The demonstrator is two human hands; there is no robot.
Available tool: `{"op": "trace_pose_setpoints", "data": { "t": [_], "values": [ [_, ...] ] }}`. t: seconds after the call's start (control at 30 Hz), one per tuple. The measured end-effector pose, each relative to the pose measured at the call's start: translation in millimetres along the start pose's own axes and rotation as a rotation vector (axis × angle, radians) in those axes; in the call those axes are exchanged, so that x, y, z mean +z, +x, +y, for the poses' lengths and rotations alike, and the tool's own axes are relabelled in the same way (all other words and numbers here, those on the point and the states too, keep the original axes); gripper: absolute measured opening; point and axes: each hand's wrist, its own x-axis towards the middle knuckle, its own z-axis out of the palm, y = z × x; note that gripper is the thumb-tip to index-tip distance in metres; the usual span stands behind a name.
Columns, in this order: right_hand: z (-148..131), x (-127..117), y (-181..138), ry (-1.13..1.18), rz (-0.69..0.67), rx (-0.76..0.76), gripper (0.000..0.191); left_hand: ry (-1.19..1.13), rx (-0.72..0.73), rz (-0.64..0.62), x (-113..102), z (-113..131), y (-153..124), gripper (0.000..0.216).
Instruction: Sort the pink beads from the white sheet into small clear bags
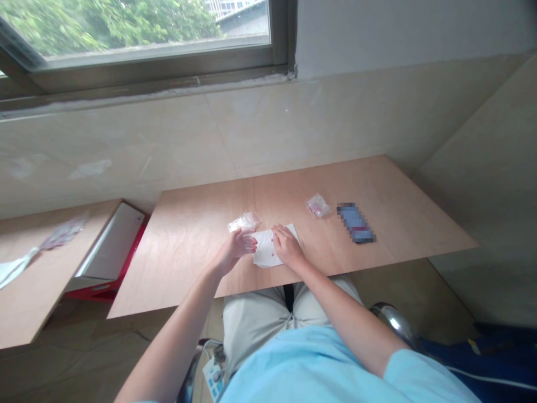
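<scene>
A white sheet of paper (264,258) lies near the front edge of the wooden table, with a few tiny reddish bits on it. At the sheet's left edge is my left hand (238,247), its fingers stretched out and nothing seen in it. My right hand (287,246) rests over the right part of the paper, fingers extended and fairly flat; what lies beneath its palm is hidden. Just behind my left hand sits a clear plastic bag (244,221). Farther back to the right is a second small clear bag (318,206) with pinkish contents.
On the right of the wooden table (184,252) lies a phone (356,223) with a blurred screen. A second table (25,313) stands at the left, bearing plastic bags (65,232) and a white sheet (15,267). Behind the tables runs a tiled wall (168,140) under a window.
</scene>
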Motion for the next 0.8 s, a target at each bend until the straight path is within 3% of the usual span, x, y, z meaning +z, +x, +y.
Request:
{"op": "trace_pose_setpoints", "data": {
  "t": [0.07, 0.13, 0.27, 0.33, 0.53, 0.7, 0.8],
  "values": [
    [-0.2, -0.1, -0.5, 0.003, 0.004, 0.003, 0.042, -0.039, 0.032, 0.031, -10.2, 1.0, 4.3, 0.070],
    [-0.6, -0.5, -1.2, -0.010, 0.008, 0.000, 0.042, 0.066, 0.092, 0.132, -20.8, 4.3, 12.0, 0.069],
    [-2.1, -1.4, -2.4, -0.001, 0.014, -0.004, 0.041, 0.607, 0.271, 0.470, -35.8, 7.9, 36.4, 0.062],
    [-2.7, -2.0, -2.2, 0.002, 0.014, -0.007, 0.041, 0.873, 0.328, 0.579, -37.4, 2.1, 49.7, 0.059],
    [-3.4, -2.5, 0.1, 0.030, 0.022, 0.005, 0.040, 1.264, 0.278, 0.544, -24.5, -36.7, 70.1, 0.057],
    [1.1, -3.0, 4.2, 0.112, 0.038, 0.069, 0.037, 1.312, 0.256, 0.501, -19.0, -48.9, 68.8, 0.068],
    [15.3, -23.8, 21.2, 0.108, 0.121, 0.127, 0.040, 1.318, 0.251, 0.473, -20.8, -48.5, 69.5, 0.074]
  ]
}}
